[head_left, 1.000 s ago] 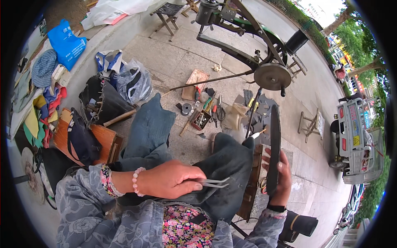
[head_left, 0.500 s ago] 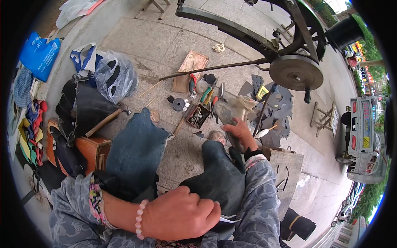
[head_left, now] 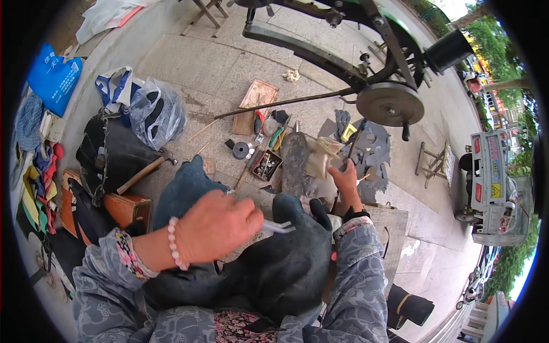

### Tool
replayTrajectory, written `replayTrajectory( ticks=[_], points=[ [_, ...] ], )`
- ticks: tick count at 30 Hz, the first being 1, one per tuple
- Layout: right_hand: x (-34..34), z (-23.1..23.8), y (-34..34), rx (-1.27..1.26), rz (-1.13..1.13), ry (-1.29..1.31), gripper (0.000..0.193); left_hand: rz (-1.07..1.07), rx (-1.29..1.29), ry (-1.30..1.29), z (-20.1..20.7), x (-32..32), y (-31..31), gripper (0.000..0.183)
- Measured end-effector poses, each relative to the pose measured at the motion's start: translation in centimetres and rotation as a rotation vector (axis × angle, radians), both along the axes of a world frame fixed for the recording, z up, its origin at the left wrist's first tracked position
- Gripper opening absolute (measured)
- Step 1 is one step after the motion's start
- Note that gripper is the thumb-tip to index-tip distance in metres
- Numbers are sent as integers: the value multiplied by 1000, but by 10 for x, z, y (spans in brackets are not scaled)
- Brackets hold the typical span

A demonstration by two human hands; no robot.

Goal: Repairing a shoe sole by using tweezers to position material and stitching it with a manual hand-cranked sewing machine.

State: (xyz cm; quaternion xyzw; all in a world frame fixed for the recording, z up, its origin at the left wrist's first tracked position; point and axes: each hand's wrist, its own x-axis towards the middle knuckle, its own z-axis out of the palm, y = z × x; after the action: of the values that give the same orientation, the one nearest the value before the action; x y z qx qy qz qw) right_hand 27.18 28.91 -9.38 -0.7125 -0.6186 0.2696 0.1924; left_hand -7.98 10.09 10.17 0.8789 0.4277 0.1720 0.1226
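My left hand [head_left: 220, 223] is closed, and a thin whitish strip [head_left: 277, 227] with a forked end sticks out of it. It hovers over the dark rubber sheet [head_left: 291, 257] draped across my lap; a blue-grey piece [head_left: 177, 191] lies at its left. My right hand [head_left: 346, 186] reaches forward, thumb and forefinger apart, beside a dark rod [head_left: 357, 138]. A clear plastic bag [head_left: 322, 163] and a long grey sole-shaped slab [head_left: 294, 160] lie left of its fingers. An orange-tipped thing [head_left: 364, 178] shows at its edge, mostly hidden.
A dark hand-cranked sewing machine [head_left: 389, 103] stands ahead right. Nearby lie a box of small metal parts [head_left: 267, 166], a black spool [head_left: 241, 150], pliers [head_left: 275, 137] and cut dark scraps [head_left: 374, 151]. A hammer [head_left: 141, 174], wooden box [head_left: 128, 208] and bagged item [head_left: 157, 111] are left.
My left hand has moved forward from my lap, carrying the whitish strip. My right hand has shifted right, away from the grey slab toward the dark rod. The rubber sheet lies more spread out.
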Motion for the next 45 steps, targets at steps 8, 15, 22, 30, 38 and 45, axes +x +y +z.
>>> replayTrajectory(
  ticks=[8, 15, 22, 30, 38, 45],
  points=[
    [33, 91, 10, -29, -457, 567, 101, 18, 183, -170, 87, 27, 49, 9],
    [60, 156, 29, 230, -418, 420, 105, -390, 185, -350, 52, 135, 10, 11],
    [51, 178, 41, 264, -283, 198, 100, -74, 349, -178, 67, 42, 40, 11],
    [38, 159, 81, 495, -66, -4, 87, 256, 12, -139, -3, 6, -38, 13],
    [5, 159, 82, 358, -122, -544, 63, 353, 66, 11, 5, -25, -65, 21],
    [0, 126, 98, 207, -29, -486, 34, 524, 133, -95, -1, -65, -95, 17]
  ],
)
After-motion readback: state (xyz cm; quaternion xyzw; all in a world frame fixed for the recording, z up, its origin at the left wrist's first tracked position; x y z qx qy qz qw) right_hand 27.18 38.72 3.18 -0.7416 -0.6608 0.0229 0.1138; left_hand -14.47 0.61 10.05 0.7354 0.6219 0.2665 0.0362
